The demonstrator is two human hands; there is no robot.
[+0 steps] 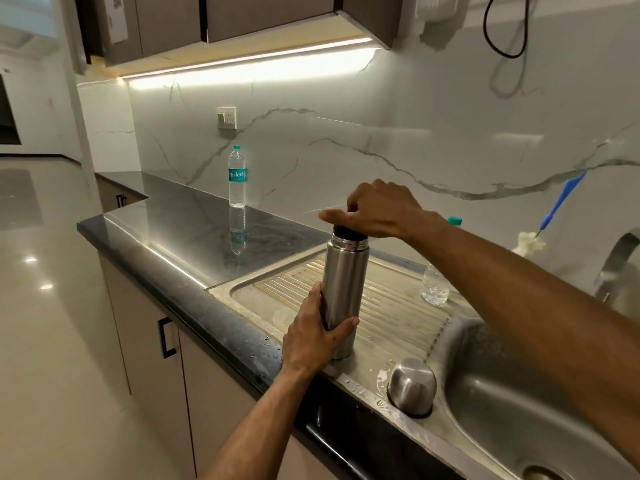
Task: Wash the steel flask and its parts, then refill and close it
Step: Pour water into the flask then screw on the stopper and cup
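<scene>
On the ribbed steel drainboard (398,306), beside dark counter (194,233), stands the flask (343,289).

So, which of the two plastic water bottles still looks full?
The labelled bottle standing on the dark counter by the wall; the other plastic bottle, on the draining board behind the right arm, looks nearly empty.

My left hand (313,336) comes up from the bottom and wraps around the low part of the flask (343,292), thumb in front. My right arm comes in from the right side. My right hand (375,211) sits on top of the flask, fingers (337,216) curled around its black stopper (348,233).
</scene>
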